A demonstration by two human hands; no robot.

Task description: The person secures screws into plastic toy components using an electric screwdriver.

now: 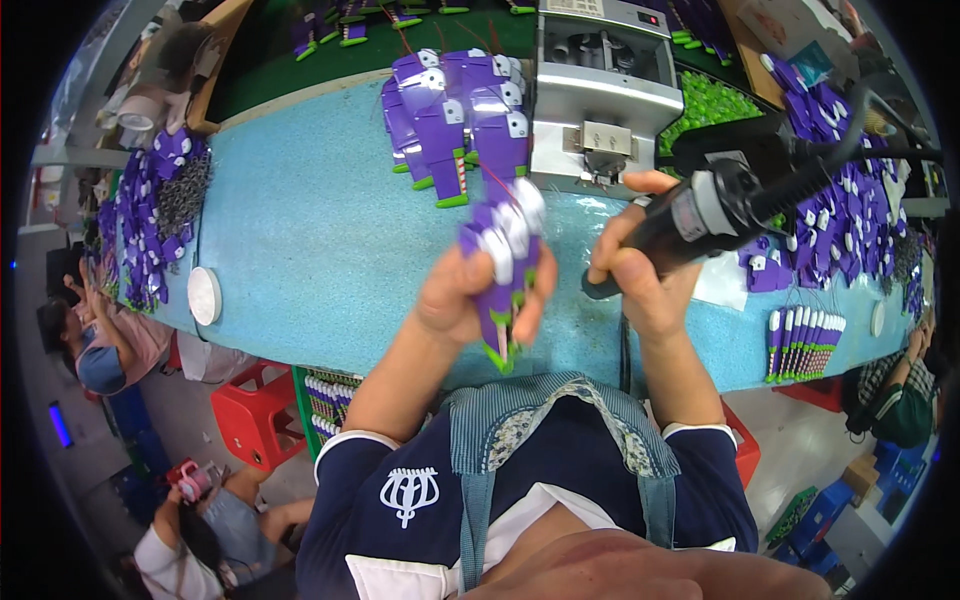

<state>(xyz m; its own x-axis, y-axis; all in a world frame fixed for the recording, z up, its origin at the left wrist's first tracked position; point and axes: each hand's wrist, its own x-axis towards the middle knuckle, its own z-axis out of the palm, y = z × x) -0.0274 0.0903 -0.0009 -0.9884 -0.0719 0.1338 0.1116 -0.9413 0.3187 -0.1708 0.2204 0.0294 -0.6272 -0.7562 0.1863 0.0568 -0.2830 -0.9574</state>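
Observation:
My left hand [452, 295] is closed around a purple plastic toy piece [497, 250] with white and green parts. Motion blurs this piece, so I cannot tell whether it is one or several together. Thin red wire shows near its top. My right hand [645, 285] grips a black electric screwdriver [700, 215], its cable running off to the upper right. The screwdriver's tip end points down-left, apart from the toy piece. Just beyond my left hand, similar purple pieces [440, 135] lie in a pile on the blue table mat [290, 220].
A silver bench machine [607, 90] stands beyond my hands, beside a bin of green parts [710, 105]. Purple parts are heaped on the right [840, 220] and left [150, 220]. A row of slim pieces [803, 343] lies at right. A white lid [204, 296] and red stool [255, 415] are at left.

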